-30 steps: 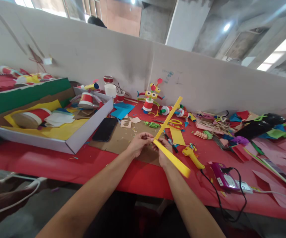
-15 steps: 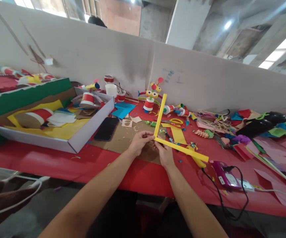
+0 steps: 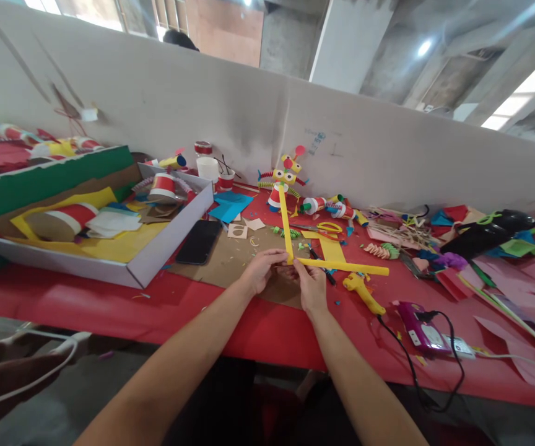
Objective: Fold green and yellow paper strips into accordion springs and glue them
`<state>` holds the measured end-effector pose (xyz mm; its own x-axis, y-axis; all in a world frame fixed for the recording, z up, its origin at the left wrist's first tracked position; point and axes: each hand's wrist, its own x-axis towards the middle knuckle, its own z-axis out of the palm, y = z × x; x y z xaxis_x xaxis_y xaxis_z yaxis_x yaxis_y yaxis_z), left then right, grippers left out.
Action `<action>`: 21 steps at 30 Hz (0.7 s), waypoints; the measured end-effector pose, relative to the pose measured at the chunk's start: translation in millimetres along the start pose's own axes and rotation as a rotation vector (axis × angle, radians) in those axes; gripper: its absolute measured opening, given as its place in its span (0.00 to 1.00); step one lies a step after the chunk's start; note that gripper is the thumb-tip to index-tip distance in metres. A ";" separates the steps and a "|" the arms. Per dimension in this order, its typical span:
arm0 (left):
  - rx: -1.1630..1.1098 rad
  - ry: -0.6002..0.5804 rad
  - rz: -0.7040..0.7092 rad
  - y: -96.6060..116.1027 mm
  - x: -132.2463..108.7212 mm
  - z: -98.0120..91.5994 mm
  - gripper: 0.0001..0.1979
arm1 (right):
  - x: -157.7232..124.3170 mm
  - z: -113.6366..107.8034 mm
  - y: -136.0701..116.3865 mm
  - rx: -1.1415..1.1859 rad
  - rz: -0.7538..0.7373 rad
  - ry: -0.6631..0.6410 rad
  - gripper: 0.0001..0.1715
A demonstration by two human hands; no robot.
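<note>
Both hands meet over the brown cardboard sheet (image 3: 230, 263), at the near middle of the red table cover (image 3: 86, 303). Left hand (image 3: 262, 271) and right hand (image 3: 313, 290) are both closed in a pinch on the same spot: the corner where two yellow paper strips cross. From this corner the upright strip (image 3: 286, 223) goes to the far side, leaning a little to the left, with its end in front of the paper-cup figure (image 3: 282, 183). The level strip (image 3: 346, 266) runs to the right, almost flat, and ends above the yellow glue gun (image 3: 364, 292), which lies apart from it on the table.

One second ago the same two strips stood differently: one pointed far and to the right, the other came toward the near right. Since then the whole L-shape has turned to the left, while the corner stayed between the fingertips at nearly the same place. The angle between the strips looks almost unchanged, so I judge that they are fixed together at the corner and move as one piece.

A black phone (image 3: 197, 241) lies left of the hands, just beside the white box (image 3: 156, 254). A purple device (image 3: 418, 328) with a black cable lies at the near right.
</note>
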<state>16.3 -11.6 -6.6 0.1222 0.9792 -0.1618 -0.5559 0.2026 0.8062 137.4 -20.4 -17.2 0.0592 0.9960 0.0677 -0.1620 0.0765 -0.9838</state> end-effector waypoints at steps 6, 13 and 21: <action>0.199 0.022 0.014 5.1 -2.3 -1.8 0.10 | 0.4 -1.5 0.3 0.019 -0.003 -0.022 0.18; 0.210 0.003 -0.001 5.5 -2.2 -3.1 0.12 | 0.9 -3.4 1.3 -0.075 -0.037 -0.013 0.23; 0.260 0.028 0.034 -0.3 0.7 -5.0 0.11 | 0.3 -3.6 0.4 -0.082 -0.021 -0.022 0.23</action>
<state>12.4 -10.9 -9.8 0.0823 0.9859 -0.1454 -0.3289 0.1646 0.9299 140.9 -20.3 -18.1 0.0397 0.9950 0.0916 -0.0792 0.0946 -0.9924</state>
